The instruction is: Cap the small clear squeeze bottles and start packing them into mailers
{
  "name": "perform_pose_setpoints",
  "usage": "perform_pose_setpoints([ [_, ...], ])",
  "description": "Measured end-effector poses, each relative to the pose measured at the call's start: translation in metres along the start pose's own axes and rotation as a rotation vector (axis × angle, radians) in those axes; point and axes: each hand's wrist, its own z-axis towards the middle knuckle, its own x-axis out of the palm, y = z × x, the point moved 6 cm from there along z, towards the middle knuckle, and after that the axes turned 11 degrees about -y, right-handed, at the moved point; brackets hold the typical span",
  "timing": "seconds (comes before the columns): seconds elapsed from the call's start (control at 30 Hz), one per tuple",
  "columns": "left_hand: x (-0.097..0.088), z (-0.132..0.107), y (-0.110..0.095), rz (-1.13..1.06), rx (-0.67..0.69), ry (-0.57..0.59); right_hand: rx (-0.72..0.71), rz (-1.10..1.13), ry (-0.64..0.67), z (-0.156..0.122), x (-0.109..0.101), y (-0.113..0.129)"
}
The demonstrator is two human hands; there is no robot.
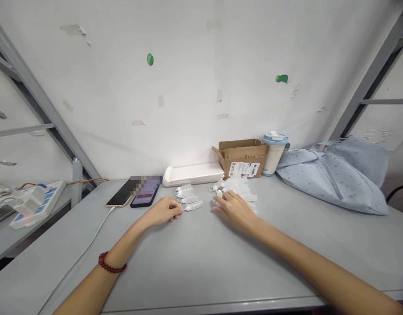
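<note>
My left hand rests on the grey table with its fingers curled together, next to a small group of clear plastic dropper bottles. Its fingertips are close to the tip of the nearest bottle; whether they pinch anything is hidden. My right hand lies over the near side of a larger pile of similar bottles. Its thumb and index finger are apart, and the index fingertip is by a white cap. Part of the pile is hidden under that hand.
Behind the bottles are a stack of white envelopes, an open cardboard box and a blue-lidded cup. A light blue cloth bag lies right. Two phones and a white cable lie left, near a power strip.
</note>
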Motion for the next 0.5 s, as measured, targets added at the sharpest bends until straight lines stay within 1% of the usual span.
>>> perform_pose_setpoints([
  [0.17,-0.002,-0.001,0.0,0.028,-0.022,0.002,0.0,0.021,0.037,0.0,0.003,0.002],
  [0.3,-0.006,0.0,0.002,0.062,-0.029,-0.017,-0.003,0.049,0.025,-0.001,0.001,0.001],
  [0.4,-0.01,0.001,0.003,0.087,-0.028,-0.045,-0.008,0.057,-0.032,-0.001,-0.004,0.001],
  [0.5,-0.012,0.001,0.002,0.102,-0.032,-0.083,-0.011,0.071,-0.125,0.0,-0.011,-0.001],
])
